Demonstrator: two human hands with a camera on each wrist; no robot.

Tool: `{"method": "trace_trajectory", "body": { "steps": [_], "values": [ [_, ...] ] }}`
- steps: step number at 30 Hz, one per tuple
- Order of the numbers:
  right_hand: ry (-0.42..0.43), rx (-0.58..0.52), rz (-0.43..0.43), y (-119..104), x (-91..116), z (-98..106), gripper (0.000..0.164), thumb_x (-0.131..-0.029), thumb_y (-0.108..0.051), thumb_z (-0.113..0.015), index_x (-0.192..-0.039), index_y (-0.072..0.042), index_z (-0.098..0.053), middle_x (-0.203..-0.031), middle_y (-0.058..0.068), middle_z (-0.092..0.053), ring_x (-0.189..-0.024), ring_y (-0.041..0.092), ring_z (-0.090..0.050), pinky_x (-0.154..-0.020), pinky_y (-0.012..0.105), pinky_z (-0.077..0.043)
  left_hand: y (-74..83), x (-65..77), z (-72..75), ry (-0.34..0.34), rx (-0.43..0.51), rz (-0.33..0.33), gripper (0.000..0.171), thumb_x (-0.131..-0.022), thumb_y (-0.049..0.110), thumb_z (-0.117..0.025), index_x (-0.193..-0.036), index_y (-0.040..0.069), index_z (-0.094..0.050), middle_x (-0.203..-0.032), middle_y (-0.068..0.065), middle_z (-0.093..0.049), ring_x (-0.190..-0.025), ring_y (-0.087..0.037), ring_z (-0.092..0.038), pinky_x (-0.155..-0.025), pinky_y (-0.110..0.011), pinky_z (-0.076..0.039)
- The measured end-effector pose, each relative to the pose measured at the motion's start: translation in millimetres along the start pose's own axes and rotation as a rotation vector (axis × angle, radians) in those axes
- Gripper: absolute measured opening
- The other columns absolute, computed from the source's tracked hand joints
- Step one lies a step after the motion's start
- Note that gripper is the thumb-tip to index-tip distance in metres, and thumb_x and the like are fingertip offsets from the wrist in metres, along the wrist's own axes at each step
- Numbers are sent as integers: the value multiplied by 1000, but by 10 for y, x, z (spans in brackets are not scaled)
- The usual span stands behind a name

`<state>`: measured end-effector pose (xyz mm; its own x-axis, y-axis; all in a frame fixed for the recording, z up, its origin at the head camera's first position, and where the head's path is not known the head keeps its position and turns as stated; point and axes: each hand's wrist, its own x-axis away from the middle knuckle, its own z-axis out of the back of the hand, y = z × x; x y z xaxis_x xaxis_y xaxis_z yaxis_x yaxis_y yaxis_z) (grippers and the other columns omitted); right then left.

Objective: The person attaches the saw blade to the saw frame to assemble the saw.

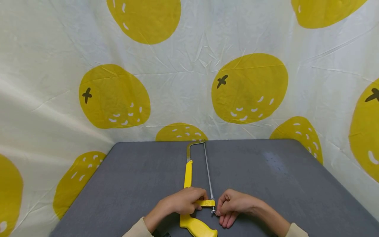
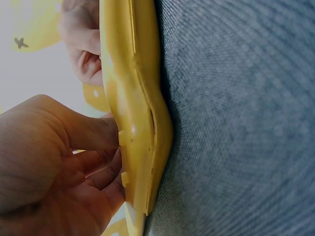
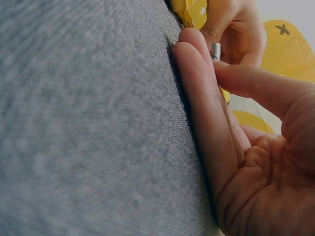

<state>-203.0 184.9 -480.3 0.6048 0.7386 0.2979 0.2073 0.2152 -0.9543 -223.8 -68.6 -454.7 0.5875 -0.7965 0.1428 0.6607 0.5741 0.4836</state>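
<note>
A hacksaw with a yellow handle (image 1: 199,227) lies on the grey table, its metal bow at the far end. The thin blade (image 1: 208,171) runs along its right side. My left hand (image 1: 186,200) grips the yellow frame by the short crosspiece (image 1: 206,203) at the near end of the blade. At the end of that crosspiece sits a small silver wing nut (image 1: 213,211). My right hand (image 1: 234,204) pinches it between thumb and index finger, the other fingers low against the table. In the right wrist view, the nut (image 3: 215,50) shows above the thumb tip.
The grey cloth-covered table (image 1: 142,174) extends to both sides of the saw. A white curtain (image 1: 183,95) with yellow fruit prints hangs behind and beside it. A small dark object (image 1: 165,234) shows at the bottom edge, below the left wrist.
</note>
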Motion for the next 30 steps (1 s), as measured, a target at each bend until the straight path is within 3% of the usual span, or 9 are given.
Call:
{"method": "trace_trajectory", "body": {
  "steps": [17,30],
  "values": [
    [-1,-5,-5,11,4,5,17,-91,-5,-63,-99,7,-72,-78,5,-76,-67,9,-74,-59,25,-59,-3,-4,-13,2,-13,-1,21,-96,7,-71,-112,20,-66,-95,14,-62,-79,1,-52,-77,-16,-48],
    [11,6,-20,-16,13,-16,17,-93,-13,-72,-97,4,-75,-75,3,-76,-65,8,-73,-58,25,-59,-25,-16,-32,0,-7,1,22,-95,7,-72,-112,20,-65,-95,14,-61,-79,0,-53,-77,-16,-48]
  ]
}}
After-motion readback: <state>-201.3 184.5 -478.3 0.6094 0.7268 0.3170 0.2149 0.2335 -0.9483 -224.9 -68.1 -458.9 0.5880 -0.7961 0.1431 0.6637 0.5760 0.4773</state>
